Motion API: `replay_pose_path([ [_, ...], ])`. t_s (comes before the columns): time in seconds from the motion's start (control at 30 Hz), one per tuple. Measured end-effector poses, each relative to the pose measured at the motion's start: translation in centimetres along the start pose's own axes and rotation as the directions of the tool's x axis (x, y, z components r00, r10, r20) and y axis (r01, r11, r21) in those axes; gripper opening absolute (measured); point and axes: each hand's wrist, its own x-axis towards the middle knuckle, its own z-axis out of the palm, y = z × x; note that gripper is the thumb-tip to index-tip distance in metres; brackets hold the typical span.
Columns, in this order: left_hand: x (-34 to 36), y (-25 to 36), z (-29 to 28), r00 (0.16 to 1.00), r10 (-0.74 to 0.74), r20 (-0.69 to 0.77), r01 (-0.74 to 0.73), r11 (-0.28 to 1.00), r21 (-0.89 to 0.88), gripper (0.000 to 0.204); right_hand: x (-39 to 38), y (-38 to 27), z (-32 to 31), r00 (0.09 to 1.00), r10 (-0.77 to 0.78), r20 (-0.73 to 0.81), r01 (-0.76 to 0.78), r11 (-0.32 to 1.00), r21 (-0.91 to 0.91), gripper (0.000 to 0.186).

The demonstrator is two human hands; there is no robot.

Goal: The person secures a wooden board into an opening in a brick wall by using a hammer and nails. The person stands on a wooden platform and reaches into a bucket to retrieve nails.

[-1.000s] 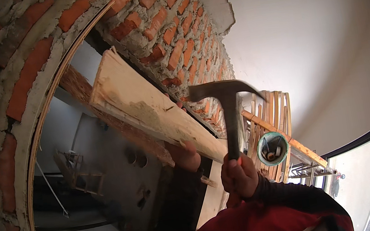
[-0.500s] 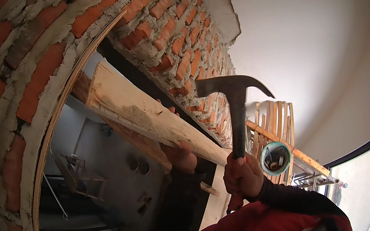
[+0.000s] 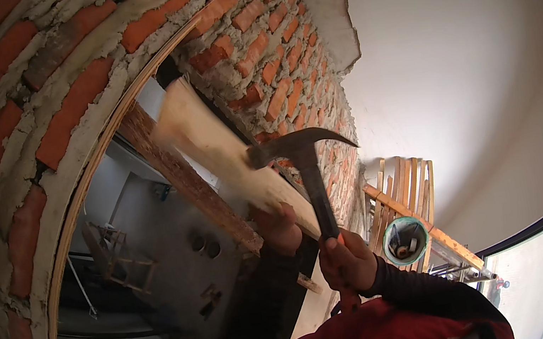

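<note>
While the right hand (image 3: 348, 263) is wrapped tight round the lower end of a claw hammer (image 3: 306, 163), fingers closed on the dark handle, the left hand (image 3: 279, 225) grips the near end of a pale wooden board (image 3: 222, 152), its fingers curled about the edge as far as can be seen, though the thumb side is partly hidden by the board itself. What matters most is how hammer and board lie to each other: the board runs on a long slant from the left hand up and to the left toward the far corner of the opening in the red brick wall (image 3: 266, 48), while the hammer's handle stands nearly upright just right of it, so the two long axes cross at a narrow angle. At the top of the handle the head sits just beside or against the board's right edge, part-way along its length, with the curved claw pointing right toward the brickwork; the board is blurred, so contact cannot be told for sure. Of the two hands, the left lies nearer the board, just left of and a little farther than the right. Behind the board a darker rough timber (image 3: 189, 190) slants the same way, and a wooden pallet (image 3: 407, 183) leans far right, a round bucket (image 3: 405, 240) in front of it
</note>
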Motion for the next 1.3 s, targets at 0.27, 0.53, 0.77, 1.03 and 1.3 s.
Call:
replay_pose_path([
  [0.27, -0.2, -0.2, 0.9, 0.993, -0.062, 0.102, 0.067, 0.996, -0.051, 0.106, -0.2, -1.8, -0.6, 0.997, 0.071, -0.006, -0.069, 0.982, 0.175, 0.035],
  [0.53, 3.8, 2.6, 5.0, 0.995, 0.081, -0.058, -0.080, 0.997, 0.013, 0.113, -0.4, -3.0, -6.5, 0.942, -0.158, -0.294, 0.162, 0.987, -0.011, 0.038],
  [0.77, 8.8, 1.3, 6.7, 0.936, 0.345, 0.066, -0.347, 0.937, 0.035, 0.105, -3.7, -3.7, -13.8, 0.742, -0.207, -0.638, 0.145, 0.978, -0.149, 0.037],
  [1.03, 8.1, -2.4, 5.6, 0.921, 0.390, 0.020, -0.383, 0.891, 0.243, 0.103, -9.8, 0.9, -21.8, 0.574, -0.034, -0.818, -0.132, 0.982, -0.134, 0.035],
  [1.3, 8.2, -7.2, 5.6, 0.944, 0.315, -0.099, -0.287, 0.931, 0.225, 0.103, -12.9, 4.7, -27.8, 0.491, 0.060, -0.869, -0.227, 0.972, -0.062, 0.037],
])
